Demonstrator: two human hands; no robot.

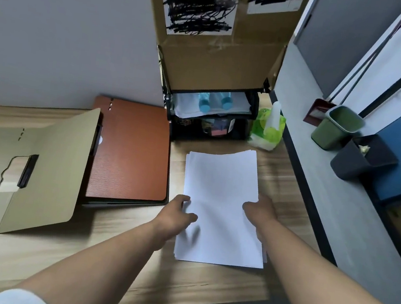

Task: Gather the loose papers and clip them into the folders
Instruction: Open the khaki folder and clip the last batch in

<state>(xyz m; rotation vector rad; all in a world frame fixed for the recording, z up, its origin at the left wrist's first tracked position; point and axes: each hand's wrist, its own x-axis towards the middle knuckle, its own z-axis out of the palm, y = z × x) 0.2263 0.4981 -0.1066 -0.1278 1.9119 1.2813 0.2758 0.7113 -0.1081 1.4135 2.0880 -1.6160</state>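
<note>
At the far left, well apart from the paper stack (221,204), an olive folder (28,182) lies open on the wooden desk (108,253), its black spring clip (27,171) showing on the inner face. Between it and the stack lies a closed rust-brown folder (130,154), its left edge tucked under the olive flap and its right edge just beside the stack with a thin strip of bare desk between.

The left hand (177,215) rests on the stack's left edge, fingers spread and loosely curled, thumb lying on the top sheet. The stack sits near the desk's right edge, its sheets slightly fanned at the far end. The right hand (261,208) clasps the stack's right edge, thumb on top, fingers curled under and hidden.

Nearer than the stack, the desk is bare out to its front edge. Beyond the stack stands a black tray organiser (210,118) holding papers and blue-capped bottles, with a cardboard box (219,61) on top; a green packet (268,129) lies just right of it.

Right of the stack, past the desk edge, grey floor runs to a green bin (337,128) and a dark bin (362,157) by the wall.
</note>
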